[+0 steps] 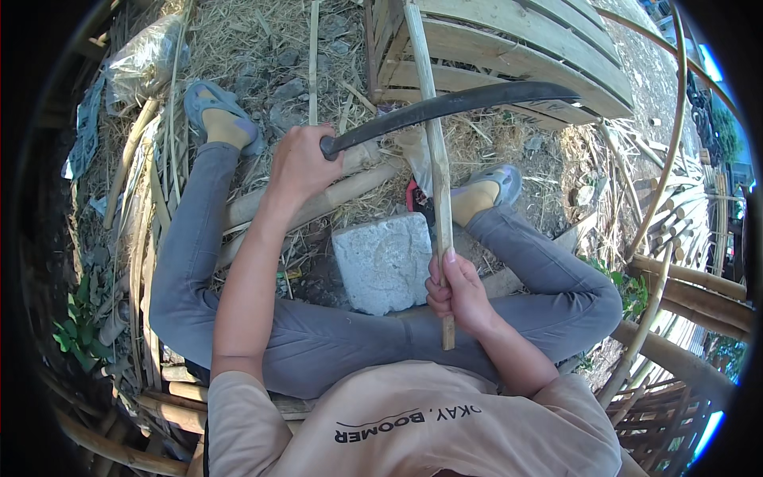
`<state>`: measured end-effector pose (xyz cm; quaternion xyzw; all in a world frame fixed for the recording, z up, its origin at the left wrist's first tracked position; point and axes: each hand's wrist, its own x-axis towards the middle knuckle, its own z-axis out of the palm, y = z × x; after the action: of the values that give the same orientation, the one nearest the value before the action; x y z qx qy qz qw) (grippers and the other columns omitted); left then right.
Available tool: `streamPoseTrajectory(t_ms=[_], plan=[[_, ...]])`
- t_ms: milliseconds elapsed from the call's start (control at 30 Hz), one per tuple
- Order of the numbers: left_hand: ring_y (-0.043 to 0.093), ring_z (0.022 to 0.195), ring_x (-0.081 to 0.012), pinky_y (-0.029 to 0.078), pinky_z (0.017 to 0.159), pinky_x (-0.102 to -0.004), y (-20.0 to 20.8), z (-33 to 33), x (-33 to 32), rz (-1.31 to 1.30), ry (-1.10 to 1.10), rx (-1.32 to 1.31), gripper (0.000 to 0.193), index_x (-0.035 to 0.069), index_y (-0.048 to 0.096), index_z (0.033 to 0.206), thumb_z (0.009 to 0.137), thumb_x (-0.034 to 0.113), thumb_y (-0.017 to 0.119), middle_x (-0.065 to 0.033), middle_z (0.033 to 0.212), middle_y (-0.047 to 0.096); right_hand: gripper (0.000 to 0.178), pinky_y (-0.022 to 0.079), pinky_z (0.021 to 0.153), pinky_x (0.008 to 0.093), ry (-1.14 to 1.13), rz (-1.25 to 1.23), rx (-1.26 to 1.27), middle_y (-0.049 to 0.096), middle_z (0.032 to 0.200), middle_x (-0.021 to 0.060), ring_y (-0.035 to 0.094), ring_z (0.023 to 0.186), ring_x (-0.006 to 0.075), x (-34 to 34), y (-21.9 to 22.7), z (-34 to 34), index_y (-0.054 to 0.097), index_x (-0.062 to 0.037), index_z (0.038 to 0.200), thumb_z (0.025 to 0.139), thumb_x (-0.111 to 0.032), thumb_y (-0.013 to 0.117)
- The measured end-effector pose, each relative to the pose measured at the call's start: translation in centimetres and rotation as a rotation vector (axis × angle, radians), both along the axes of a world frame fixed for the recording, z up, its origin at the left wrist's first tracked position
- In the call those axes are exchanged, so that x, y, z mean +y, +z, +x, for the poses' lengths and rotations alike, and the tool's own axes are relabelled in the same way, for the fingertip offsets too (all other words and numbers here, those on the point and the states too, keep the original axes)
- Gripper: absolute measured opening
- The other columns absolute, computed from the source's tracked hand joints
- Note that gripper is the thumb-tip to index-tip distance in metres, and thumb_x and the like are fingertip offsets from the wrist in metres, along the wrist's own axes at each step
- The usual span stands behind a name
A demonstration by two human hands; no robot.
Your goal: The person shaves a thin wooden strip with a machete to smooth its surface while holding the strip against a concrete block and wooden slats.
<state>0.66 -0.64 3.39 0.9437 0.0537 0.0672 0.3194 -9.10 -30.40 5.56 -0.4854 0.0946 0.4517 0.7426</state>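
My left hand [306,164] is closed round the handle of a machete, most of which the fist hides. Its long, dark, curved blade [493,95] reaches to the right and crosses the bamboo stick. That pale, split stick [441,171] runs away from me, with its lower end near my lap. Near this end, the fingers of my right hand [461,296] wrap round it. Between my legs sits a pale, squarish stone block [383,261], apart from both hands. A thin bamboo strip [314,63] shows just beyond my left fist; whether they touch, I cannot tell.
A slatted wooden crate [493,48] stands ahead to the right. Bamboo poles [318,207] lie on the straw-covered ground beyond the block. On the far left is a clear plastic bag [147,63]. Cut bamboo [683,215] is piled at the right, beside a bamboo railing [691,298].
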Motion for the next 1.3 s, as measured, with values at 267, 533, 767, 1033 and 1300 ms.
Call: streamPoseTrajectory(t_ms=[267, 533, 767, 1033, 1300], plan=[[0.067, 0.077, -0.0412, 0.055, 0.072, -0.0457, 2.1, 1.3, 0.5, 0.162, -0.031, 0.069, 0.021, 0.008, 0.078, 0.089, 0.072, 0.016, 0.068, -0.0216, 0.076, 0.069, 0.042, 0.019, 0.041, 0.0234, 0.007, 0.022, 0.003, 0.030, 0.061, -0.0041, 0.023, 0.046, 0.0048, -0.4, -0.9, -0.5, 0.040, -0.0128, 0.089, 0.109, -0.047, 0.029], [0.066, 0.075, -0.0420, 0.052, 0.070, -0.0487, 3.9, 4.8, 0.9, 0.229, 0.029, 0.018, 0.015, 0.003, 0.072, 0.076, 0.069, 0.015, 0.067, -0.0221, 0.073, 0.067, 0.044, 0.019, 0.043, 0.0236, 0.022, -0.024, -0.031, 0.028, 0.060, -0.0045, 0.021, 0.048, 0.0056, -0.1, -0.5, -0.5, 0.040, -0.0125, 0.087, 0.109, -0.049, 0.030], [0.066, 0.075, -0.0424, 0.052, 0.069, -0.0484, 4.0, 5.1, 1.8, 0.160, -0.129, 0.061, 0.014, 0.002, 0.072, 0.078, 0.072, 0.013, 0.065, -0.0237, 0.073, 0.066, 0.043, 0.020, 0.044, 0.0235, 0.022, -0.019, 0.011, 0.028, 0.061, -0.0043, 0.021, 0.048, 0.0057, -0.4, -0.9, -0.6, 0.040, -0.0134, 0.087, 0.109, -0.049, 0.029], [0.065, 0.075, -0.0424, 0.051, 0.069, -0.0488, 3.9, 4.1, 0.7, 0.322, -0.168, 0.040, 0.007, 0.005, 0.071, 0.072, 0.072, 0.011, 0.068, -0.0215, 0.070, 0.065, 0.044, 0.020, 0.044, 0.0235, 0.044, -0.009, -0.002, 0.028, 0.061, -0.0038, 0.022, 0.048, 0.0061, -0.2, -0.4, -0.3, 0.040, -0.0136, 0.086, 0.109, -0.049, 0.028], [0.065, 0.078, -0.0435, 0.051, 0.071, -0.0501, 4.0, 4.1, 0.8, 0.360, -0.120, 0.019, 0.017, 0.006, 0.071, 0.074, 0.071, 0.021, 0.077, -0.0213, 0.071, 0.066, 0.045, 0.020, 0.043, 0.0235, 0.040, -0.024, 0.003, 0.029, 0.060, -0.0039, 0.023, 0.047, 0.0060, -0.3, -0.7, -0.3, 0.040, -0.0141, 0.086, 0.108, -0.052, 0.028]])
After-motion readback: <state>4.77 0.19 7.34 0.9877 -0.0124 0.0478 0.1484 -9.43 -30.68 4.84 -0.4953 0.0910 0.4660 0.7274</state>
